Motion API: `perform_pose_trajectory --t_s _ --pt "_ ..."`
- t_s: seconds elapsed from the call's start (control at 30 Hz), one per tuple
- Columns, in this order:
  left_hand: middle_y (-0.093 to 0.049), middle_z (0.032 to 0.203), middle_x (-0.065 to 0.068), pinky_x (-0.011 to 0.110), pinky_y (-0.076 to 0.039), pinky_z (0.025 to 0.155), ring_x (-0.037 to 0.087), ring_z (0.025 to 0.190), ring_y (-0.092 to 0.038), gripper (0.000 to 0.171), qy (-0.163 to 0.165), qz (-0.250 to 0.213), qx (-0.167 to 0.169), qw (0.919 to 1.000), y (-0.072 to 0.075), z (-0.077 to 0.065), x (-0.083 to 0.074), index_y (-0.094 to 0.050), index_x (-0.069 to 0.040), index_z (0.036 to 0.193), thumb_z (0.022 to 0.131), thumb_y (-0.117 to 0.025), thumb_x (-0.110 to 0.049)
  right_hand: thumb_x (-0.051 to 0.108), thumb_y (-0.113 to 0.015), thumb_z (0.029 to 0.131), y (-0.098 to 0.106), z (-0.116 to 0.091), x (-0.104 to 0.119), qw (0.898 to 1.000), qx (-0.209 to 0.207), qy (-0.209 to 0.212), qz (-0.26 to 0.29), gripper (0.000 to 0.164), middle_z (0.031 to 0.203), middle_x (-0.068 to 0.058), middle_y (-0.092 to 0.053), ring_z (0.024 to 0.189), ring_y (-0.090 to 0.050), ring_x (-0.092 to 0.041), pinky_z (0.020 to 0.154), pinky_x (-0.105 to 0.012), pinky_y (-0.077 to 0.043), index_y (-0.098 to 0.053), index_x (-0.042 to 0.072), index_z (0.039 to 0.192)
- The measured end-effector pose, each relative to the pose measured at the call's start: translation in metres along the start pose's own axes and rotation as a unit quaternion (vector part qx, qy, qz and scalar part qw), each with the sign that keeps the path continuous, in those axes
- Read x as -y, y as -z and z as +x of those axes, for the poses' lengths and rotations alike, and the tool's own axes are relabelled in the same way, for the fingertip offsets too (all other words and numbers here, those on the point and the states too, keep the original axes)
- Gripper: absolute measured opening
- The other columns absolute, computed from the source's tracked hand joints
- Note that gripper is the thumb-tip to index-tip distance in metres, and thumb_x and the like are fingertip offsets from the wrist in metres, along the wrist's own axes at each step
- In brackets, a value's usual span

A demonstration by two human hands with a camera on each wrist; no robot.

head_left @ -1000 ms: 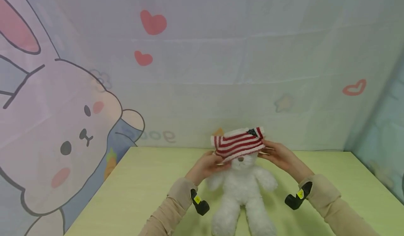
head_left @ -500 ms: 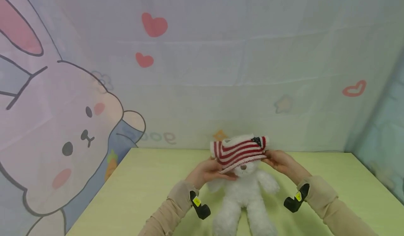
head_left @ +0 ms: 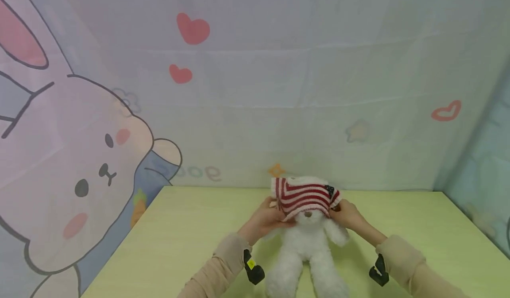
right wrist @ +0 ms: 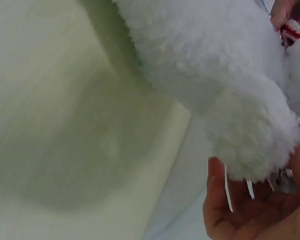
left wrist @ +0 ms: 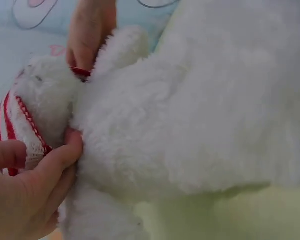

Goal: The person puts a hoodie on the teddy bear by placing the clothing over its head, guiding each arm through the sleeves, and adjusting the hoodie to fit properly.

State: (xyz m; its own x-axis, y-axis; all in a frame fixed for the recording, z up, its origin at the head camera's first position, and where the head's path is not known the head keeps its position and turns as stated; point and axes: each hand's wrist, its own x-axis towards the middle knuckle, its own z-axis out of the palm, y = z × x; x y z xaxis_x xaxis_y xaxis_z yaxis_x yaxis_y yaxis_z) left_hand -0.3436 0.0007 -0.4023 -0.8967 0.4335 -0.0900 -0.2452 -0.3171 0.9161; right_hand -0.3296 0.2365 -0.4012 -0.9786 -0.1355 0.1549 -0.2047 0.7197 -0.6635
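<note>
A white plush teddy bear (head_left: 306, 242) lies facing up, its head largely covered by a small red-and-white striped knit sweater (head_left: 303, 198). The front hem crosses just above the bear's nose. My left hand (head_left: 267, 220) pinches the hem on the left side, thumb outside and fingers tucked beneath, as the left wrist view shows. On the other side my right hand (head_left: 349, 216) grips the sweater edge beside the bear's neck. In the right wrist view, the bear's fluffy arm (right wrist: 252, 132) hangs over my right fingers (right wrist: 215, 195) and hides part of the grip.
The pale yellow-green table (head_left: 191, 236) spreads around the bear. Behind it hangs a printed cloth backdrop (head_left: 255, 90) with hearts and a large cartoon rabbit (head_left: 87, 169). Black camera mounts (head_left: 253, 267) sit on both wrists.
The sweater has come lower over the bear's head, its hem moving down towards the nose and levelling out. Both hands have moved down with it, and the right wrist has turned.
</note>
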Motion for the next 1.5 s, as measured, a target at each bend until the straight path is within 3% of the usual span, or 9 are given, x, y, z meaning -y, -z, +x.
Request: perform_pose_trajectory --t_s 0.13,0.27,0.4,0.53,0.77,1.07,1.33,1.4,1.5 --pt "-0.027 0.133 0.029 0.048 -0.049 0.078 0.035 0.107 -0.050 0.096 -0.069 0.066 -0.003 0.9954 -0.008 -0.001 -0.001 0.003 -0.027 0.138 0.072 -0.047 0.022 0.014 -0.060 0.081 0.001 -0.003 0.007 0.987 -0.136 0.058 -0.058 0.030 0.092 -0.022 -0.054 0.074 -0.055 -0.028 0.058 -0.034 -0.044 -0.048 -0.005 0.101" --pt "-0.025 0.137 0.025 0.037 -0.053 0.068 0.032 0.108 -0.048 0.111 -0.137 0.174 -0.012 0.9752 -0.013 -0.001 0.002 0.010 -0.038 0.139 0.069 -0.055 0.018 0.004 -0.070 0.070 0.005 -0.008 0.017 0.934 -0.284 0.192 -0.102 0.039 0.095 -0.019 -0.046 0.074 -0.045 -0.023 0.055 -0.029 -0.039 -0.050 -0.002 0.103" --pt "-0.035 0.138 0.018 0.022 -0.046 0.063 0.021 0.086 -0.051 0.100 -0.226 0.344 -0.004 0.9113 -0.015 -0.002 0.001 -0.002 -0.031 0.144 0.072 -0.056 0.012 -0.004 -0.071 0.067 0.014 -0.006 0.028 0.894 -0.257 0.353 -0.103 0.029 0.092 -0.009 -0.054 0.076 -0.046 -0.017 0.059 -0.025 -0.041 -0.062 0.004 0.093" --pt "-0.052 0.125 0.014 0.018 -0.044 0.062 0.018 0.074 -0.048 0.068 -0.300 0.436 0.003 0.8485 -0.014 -0.002 -0.004 -0.036 -0.015 0.137 0.076 -0.054 0.006 0.000 -0.071 0.069 0.019 -0.006 0.035 0.893 -0.179 0.399 -0.103 0.028 0.088 -0.002 -0.058 0.073 -0.050 -0.012 0.062 -0.023 -0.042 -0.066 0.007 0.096" --pt "-0.036 0.124 0.012 0.029 -0.044 0.080 0.019 0.103 -0.038 0.074 -0.257 0.444 -0.005 0.8583 -0.019 0.004 0.004 -0.033 -0.032 0.132 0.071 -0.075 -0.024 -0.002 -0.074 0.064 0.015 -0.004 0.040 0.884 -0.207 0.409 -0.094 0.023 0.084 -0.002 -0.061 0.074 -0.051 -0.012 0.073 -0.035 -0.045 -0.068 0.007 0.084" --pt "-0.024 0.122 0.021 0.036 -0.044 0.080 0.027 0.105 -0.036 0.061 -0.316 0.448 -0.120 0.8274 -0.031 0.005 0.010 -0.043 -0.023 0.120 0.069 -0.076 -0.023 -0.010 -0.072 0.062 0.000 -0.016 0.054 0.861 -0.208 0.459 -0.071 0.025 0.080 0.001 -0.061 0.076 -0.053 -0.012 0.068 -0.020 -0.044 -0.066 0.009 0.077" --pt "-0.039 0.106 0.015 0.030 -0.038 0.073 0.022 0.098 -0.032 0.037 -0.341 0.480 -0.146 0.7949 -0.027 0.008 0.007 -0.045 -0.013 0.093 0.068 -0.072 -0.017 0.001 -0.072 0.067 -0.015 -0.031 0.047 0.870 -0.123 0.456 -0.142 0.016 0.077 0.005 -0.061 0.074 -0.056 -0.008 0.067 -0.019 -0.046 -0.067 0.013 0.076" --pt "-0.039 0.101 0.014 0.026 -0.038 0.071 0.018 0.092 -0.034 0.035 -0.335 0.475 -0.125 0.8039 -0.025 0.007 0.005 -0.045 -0.012 0.092 0.069 -0.070 -0.014 0.003 -0.072 0.066 -0.016 -0.032 0.043 0.872 -0.113 0.450 -0.155 0.015 0.075 0.005 -0.061 0.072 -0.056 -0.008 0.066 -0.020 -0.046 -0.067 0.013 0.075" --pt "-0.038 0.102 0.012 0.025 -0.041 0.070 0.015 0.086 -0.037 0.039 -0.290 0.404 -0.063 0.8652 -0.020 0.004 -0.002 -0.045 -0.010 0.104 0.070 -0.064 -0.005 0.004 -0.073 0.065 -0.017 -0.033 0.037 0.874 -0.107 0.446 -0.157 0.014 0.075 0.005 -0.062 0.070 -0.055 -0.008 0.064 -0.021 -0.045 -0.067 0.013 0.074"
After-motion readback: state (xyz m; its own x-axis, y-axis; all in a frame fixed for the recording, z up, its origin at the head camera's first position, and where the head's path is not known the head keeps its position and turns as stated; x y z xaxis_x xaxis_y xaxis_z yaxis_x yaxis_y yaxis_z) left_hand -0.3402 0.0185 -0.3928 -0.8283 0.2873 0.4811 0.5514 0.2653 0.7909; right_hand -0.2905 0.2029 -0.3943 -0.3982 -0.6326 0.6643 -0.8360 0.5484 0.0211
